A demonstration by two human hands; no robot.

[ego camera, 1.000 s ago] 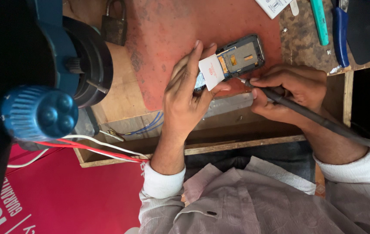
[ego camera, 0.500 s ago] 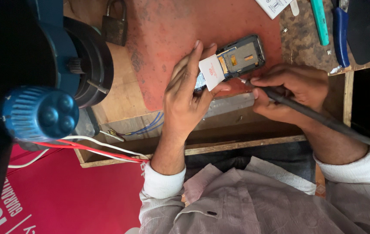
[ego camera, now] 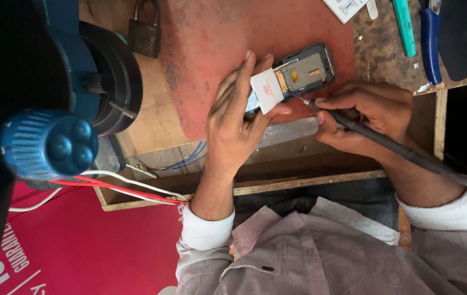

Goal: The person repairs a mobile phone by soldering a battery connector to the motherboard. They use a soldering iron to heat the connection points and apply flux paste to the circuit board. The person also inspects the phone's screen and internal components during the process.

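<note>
1. Head view: I look down at an opened small phone lying on a red mat. The phone is my landmark; its long axis runs diagonally, the far end higher and to the right.
2. My left hand sits at the phone's lower-left end, fingers flat against it, thumb pinning a white square piece over that end.
3. My right hand sits just right of and below the phone, clenched around a dark rod-shaped tool. The tool's tip points up-left and meets the phone's lower edge beside the white piece.
4. Further right of the phone lie a teal pen-like tool and blue-handled pliers. Well to the phone's left stands a padlock.
</note>
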